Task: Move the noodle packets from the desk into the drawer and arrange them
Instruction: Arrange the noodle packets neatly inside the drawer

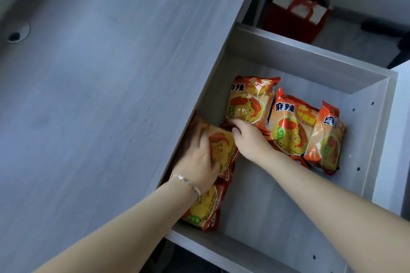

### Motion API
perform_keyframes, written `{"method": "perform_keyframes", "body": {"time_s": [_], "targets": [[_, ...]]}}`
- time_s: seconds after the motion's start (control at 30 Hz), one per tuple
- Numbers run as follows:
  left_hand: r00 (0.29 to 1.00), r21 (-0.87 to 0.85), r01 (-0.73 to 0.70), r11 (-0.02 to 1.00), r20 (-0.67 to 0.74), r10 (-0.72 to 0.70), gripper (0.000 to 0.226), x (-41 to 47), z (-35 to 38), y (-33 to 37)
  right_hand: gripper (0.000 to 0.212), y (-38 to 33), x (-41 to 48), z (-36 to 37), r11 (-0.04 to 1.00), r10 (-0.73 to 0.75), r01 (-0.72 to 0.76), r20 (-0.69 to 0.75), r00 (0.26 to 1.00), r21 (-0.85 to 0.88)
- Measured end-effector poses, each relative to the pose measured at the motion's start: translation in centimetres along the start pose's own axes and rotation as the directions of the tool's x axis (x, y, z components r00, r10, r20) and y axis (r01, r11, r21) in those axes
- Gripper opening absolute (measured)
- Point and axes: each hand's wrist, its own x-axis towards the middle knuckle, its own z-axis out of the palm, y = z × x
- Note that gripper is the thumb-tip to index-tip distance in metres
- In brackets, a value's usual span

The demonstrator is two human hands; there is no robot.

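Note:
Several orange and yellow noodle packets lie in the open grey drawer (310, 62). My left hand (197, 162) grips one packet (221, 146) at the drawer's left side, under the desk edge. Below it another packet (204, 206) rests near the front corner. My right hand (250, 137) holds the bottom edge of an upright packet (248, 104) at the back. Two more packets (290, 126) (326, 139) lean beside it on the right, with other packets partly hidden beneath them.
The grey desk top (99, 95) fills the left of the view, with a cable hole (16, 34) at its far left. A red and white bag (297, 17) stands on the floor behind the drawer. The drawer's bare bottom (266, 201) shows at the front right.

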Motion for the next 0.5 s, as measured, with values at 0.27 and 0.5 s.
{"method": "perform_keyframes", "body": {"time_s": [0.27, 0.5], "targets": [[0.938, 0.444, -0.162, 0.881, 0.347, -0.003, 0.088, 7.2, -0.1, -0.1, 0.035, -0.3, 0.6, -1.1, 0.980, 0.102, -0.102, 0.011, 0.995, 0.169], [0.882, 0.420, -0.037, 0.907, 0.440, -0.168, 0.096, 8.0, 0.4, 0.7, 0.073, -2.5, 3.8, -3.4, 0.850, 0.399, -0.490, -0.371, 0.839, -0.195]]}}
